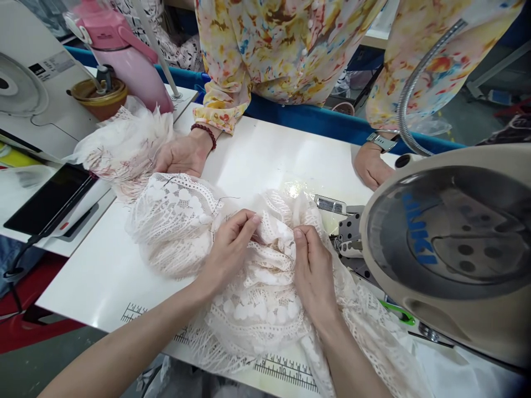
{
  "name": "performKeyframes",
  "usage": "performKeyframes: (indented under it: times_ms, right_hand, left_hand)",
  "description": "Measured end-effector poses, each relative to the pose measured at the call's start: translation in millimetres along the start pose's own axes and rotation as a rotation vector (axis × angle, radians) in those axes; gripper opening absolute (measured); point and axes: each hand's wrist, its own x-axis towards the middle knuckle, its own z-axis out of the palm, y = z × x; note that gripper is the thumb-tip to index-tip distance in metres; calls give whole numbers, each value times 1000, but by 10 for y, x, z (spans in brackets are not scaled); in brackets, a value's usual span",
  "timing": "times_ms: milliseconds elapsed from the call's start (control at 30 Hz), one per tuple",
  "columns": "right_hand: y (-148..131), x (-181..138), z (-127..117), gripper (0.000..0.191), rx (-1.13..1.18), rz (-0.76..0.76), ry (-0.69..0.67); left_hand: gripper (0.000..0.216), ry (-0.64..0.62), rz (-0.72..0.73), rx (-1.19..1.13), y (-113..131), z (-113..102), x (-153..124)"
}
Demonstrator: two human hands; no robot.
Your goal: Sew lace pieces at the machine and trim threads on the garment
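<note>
A bunched white lace fabric [265, 309] with fringed edges spreads over the sewing table in front of me. My left hand [234, 243] pinches a gathered edge of it between thumb and fingers. A short distance to the right, my right hand [313, 265] grips the same lace, thumb uppermost. Between the hands the cloth lies in crumpled folds. Dark loose threads show on the part left of my left hand. Just beyond my right hand is the presser foot area [350, 243] of the sewing machine [448, 249], partly covered by the machine head.
Across the table [286, 146] stands a person in a floral shirt [286, 50]; their hand [185, 152] rests beside a pile of fringed lace [128, 141]. Their other hand [371, 166] leans near the machine. A pink bottle [124, 61], brown pot [99, 97] and black-screened device [50, 202] stand left.
</note>
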Motion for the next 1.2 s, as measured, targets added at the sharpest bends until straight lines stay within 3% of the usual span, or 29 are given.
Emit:
performKeyframes:
  times_ms: [533, 700, 867, 967, 1133, 1200]
  right_hand:
    - [-11, -5, -7, 35, -49, -31, -9]
    - [-60, -55, -40, 33, -178, -162, -36]
    - [-72, -184, -61, 40, -336, -404, -47]
    - [-81, -244, -69, 46, -375, -516, -32]
    - [-283, -343, -122, 40, -400, -584, -62]
    - [-403, -440, -215, 35, -377, -582, -98]
  left_hand:
    - [34, -10, 4, 27, -17, 2, 6]
    - [23, 10, 224, 114, -25, 18, -70]
    - [42, -97, 468, 336, 87, 5, -220]
    - [44, -130, 504, 291, 198, -132, -272]
    - [37, 132, 257, -114, 257, -537, -427]
    - [34, 95, 279, -68, 207, -601, -592]
